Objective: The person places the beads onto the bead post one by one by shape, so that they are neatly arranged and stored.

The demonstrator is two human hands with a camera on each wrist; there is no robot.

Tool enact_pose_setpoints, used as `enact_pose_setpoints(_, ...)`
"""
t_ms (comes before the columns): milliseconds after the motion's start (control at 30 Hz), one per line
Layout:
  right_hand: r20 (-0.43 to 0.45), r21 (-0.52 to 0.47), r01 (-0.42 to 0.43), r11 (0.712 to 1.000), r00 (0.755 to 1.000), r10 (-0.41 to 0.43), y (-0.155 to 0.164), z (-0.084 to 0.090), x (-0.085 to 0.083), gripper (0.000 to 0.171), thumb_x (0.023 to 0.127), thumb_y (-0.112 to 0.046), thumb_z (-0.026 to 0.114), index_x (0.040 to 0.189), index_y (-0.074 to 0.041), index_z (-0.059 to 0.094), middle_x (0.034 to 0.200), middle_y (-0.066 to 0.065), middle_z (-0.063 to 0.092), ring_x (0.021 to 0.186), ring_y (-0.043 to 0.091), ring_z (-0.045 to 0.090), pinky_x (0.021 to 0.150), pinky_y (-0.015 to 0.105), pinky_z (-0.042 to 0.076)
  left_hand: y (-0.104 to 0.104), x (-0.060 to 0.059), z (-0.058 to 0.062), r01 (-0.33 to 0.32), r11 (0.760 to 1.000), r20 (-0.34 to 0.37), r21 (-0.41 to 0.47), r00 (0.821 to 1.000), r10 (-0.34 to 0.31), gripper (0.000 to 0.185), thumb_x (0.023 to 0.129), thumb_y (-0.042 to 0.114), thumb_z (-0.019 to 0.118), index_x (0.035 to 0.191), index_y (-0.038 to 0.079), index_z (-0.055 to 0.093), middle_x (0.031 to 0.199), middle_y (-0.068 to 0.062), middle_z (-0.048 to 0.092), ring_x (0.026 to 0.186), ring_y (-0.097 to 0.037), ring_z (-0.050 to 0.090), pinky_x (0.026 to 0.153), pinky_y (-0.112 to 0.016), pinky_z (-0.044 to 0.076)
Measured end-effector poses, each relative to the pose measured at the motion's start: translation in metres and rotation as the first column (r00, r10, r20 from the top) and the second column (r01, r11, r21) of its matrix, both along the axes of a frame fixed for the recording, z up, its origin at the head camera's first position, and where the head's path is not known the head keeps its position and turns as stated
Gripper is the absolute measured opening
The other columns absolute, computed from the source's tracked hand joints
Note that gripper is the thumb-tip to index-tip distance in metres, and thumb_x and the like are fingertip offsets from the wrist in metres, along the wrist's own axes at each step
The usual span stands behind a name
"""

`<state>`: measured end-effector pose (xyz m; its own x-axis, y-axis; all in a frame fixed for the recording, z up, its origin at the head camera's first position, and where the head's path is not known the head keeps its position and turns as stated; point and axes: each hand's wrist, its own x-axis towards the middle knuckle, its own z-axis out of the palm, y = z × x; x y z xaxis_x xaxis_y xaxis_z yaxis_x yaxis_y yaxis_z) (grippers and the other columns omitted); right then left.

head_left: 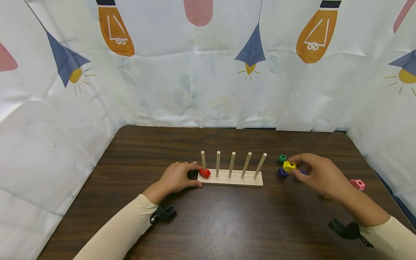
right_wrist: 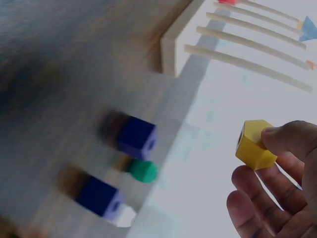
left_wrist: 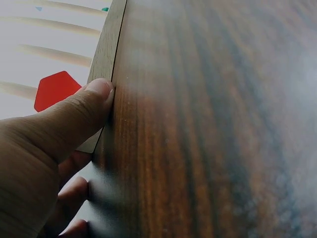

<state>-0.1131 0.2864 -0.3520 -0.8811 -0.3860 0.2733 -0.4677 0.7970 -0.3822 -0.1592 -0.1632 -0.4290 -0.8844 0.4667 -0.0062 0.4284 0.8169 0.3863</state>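
Note:
A wooden peg board point(head_left: 232, 180) with several upright pegs lies at the middle of the table. My left hand point(head_left: 177, 177) holds its left end, the thumb against the front edge. A red bead point(head_left: 204, 173) sits low on the leftmost peg, beside the left index finger. To the right of the board, my right hand point(head_left: 325, 177) pinches a yellow bead point(right_wrist: 255, 145) between thumb and fingers, raised above the table. Below it lie one dark blue bead point(right_wrist: 136, 136), another dark blue bead point(right_wrist: 99, 196), a green bead point(right_wrist: 143, 171) and a white bead point(right_wrist: 124, 216).
A pink bead point(head_left: 358, 184) lies farther right, partly behind the right wrist. Something yellowish shows under that hand, mostly hidden. The dark wooden table point(head_left: 221, 224) ends at a patterned white cloth point(head_left: 201, 90) hanging behind and at the sides.

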Motion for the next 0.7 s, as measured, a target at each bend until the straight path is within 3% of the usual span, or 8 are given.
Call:
enact_pose_setpoints(533,-0.162,0.001,-0.098,0.995,0.982,0.097,-0.023,0.032,-0.009,0.037,0.08,-0.003,0.086,0.114,-0.011,0.072,0.102,-0.006,0.072,0.078,0.009,0.065,0.065,0.032,0.054,-0.001,-0.001,-0.001,0.004,1.0,-0.002,-0.011,1.0,-0.004,0.063,0.08,0.053,0.085,0.134,0.025,0.07,0.141,-0.009,0.062,0.124,-0.036,0.062,0.098,-0.056,0.049)
enact_pose_setpoints(700,-0.178,-0.011,-0.12,0.993,0.977,0.116,-0.028,0.041,-0.011,0.037,0.08,-0.003,0.086,0.114,-0.012,0.072,0.102,-0.008,0.072,0.079,0.006,0.066,0.067,0.027,0.054,0.0,-0.001,0.0,0.003,1.0,0.0,-0.011,1.0,-0.003,0.062,0.08,0.052,0.085,0.134,0.025,0.07,0.141,-0.009,0.062,0.123,-0.036,0.062,0.097,-0.055,0.049)
